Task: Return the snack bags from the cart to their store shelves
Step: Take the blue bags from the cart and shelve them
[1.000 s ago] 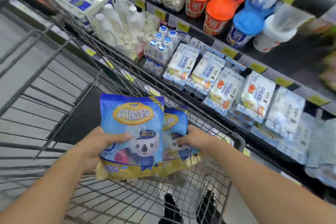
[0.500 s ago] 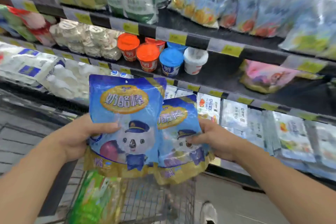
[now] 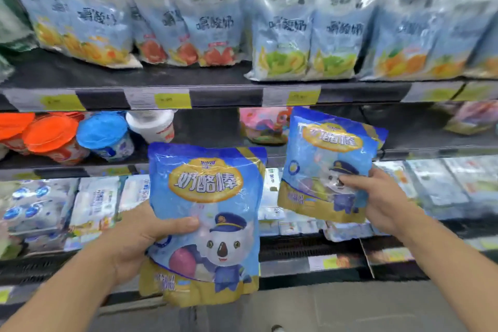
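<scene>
— Where are the snack bags?
— Left hand (image 3: pixel 134 240) grips the near koala bag (image 3: pixel 207 221) below the middle shelf (image 3: pixel 210 155); right hand (image 3: pixel 382 202) pinches the second koala bag (image 3: pixel 326 164), raised against that shelf, apart.

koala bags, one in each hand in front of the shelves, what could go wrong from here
The right hand pinches its koala bag near one edge, so the tilted bag could slip. The pink bag on the middle shelf may get shoved aside. The left hand holds the other koala bag, so neither hand is free.
</scene>
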A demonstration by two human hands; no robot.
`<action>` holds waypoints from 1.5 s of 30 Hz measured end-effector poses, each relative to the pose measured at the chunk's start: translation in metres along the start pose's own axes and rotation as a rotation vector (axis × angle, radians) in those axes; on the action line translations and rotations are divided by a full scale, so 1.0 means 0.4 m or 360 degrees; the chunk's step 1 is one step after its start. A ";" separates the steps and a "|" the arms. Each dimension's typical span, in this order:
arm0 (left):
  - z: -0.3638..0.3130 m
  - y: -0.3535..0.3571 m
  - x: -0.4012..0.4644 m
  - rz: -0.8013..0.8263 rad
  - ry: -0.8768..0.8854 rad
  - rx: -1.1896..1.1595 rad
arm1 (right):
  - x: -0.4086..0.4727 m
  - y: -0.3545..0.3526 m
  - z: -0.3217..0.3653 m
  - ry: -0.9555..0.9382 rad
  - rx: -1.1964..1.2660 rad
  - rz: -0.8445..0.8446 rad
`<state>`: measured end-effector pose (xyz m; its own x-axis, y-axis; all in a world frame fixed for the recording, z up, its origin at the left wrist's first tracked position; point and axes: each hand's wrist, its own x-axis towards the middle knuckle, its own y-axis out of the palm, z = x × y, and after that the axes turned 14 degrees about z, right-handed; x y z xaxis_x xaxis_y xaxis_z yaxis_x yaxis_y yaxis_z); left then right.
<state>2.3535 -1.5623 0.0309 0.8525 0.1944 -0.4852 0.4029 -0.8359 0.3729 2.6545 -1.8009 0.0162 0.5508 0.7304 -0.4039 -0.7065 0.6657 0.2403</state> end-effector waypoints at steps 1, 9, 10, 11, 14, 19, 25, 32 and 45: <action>0.004 0.017 0.030 0.0030 -0.0015 -0.0011 | 0.008 -0.044 0.008 -0.0050 0.0029 -0.0080; 0.041 0.138 0.235 0.0167 -0.0093 0.0097 | 0.176 -0.236 0.102 -0.0510 0.0087 -0.0278; 0.043 0.152 0.254 0.0188 -0.0101 0.0109 | 0.206 -0.243 0.112 -0.0550 0.0086 -0.0252; 0.045 0.164 0.272 0.0206 -0.0103 0.0117 | 0.234 -0.245 0.121 -0.0577 0.0064 -0.0218; 0.050 0.188 0.318 0.0234 -0.0102 0.0165 | 0.309 -0.249 0.143 -0.0607 -0.0067 -0.0176; 0.060 0.205 0.362 0.0272 -0.0101 0.0214 | 0.372 -0.279 0.135 -0.0682 -0.0605 -0.0013; 0.062 0.211 0.386 0.0248 -0.0113 0.0203 | 0.386 -0.330 0.058 -0.0569 -0.0823 -0.0074; 0.045 0.229 0.416 0.0289 -0.0101 0.0203 | 0.511 -0.287 0.111 -0.0488 -0.0530 -0.0404; 0.030 0.241 0.465 0.0287 -0.0031 0.0249 | 0.558 -0.298 0.091 -0.0437 -0.0670 -0.0649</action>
<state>2.5469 -1.6127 -0.0327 0.8987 0.0263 -0.4379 0.1872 -0.9257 0.3286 2.8779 -1.7115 -0.0706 0.8661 0.4810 -0.1360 -0.4994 0.8219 -0.2740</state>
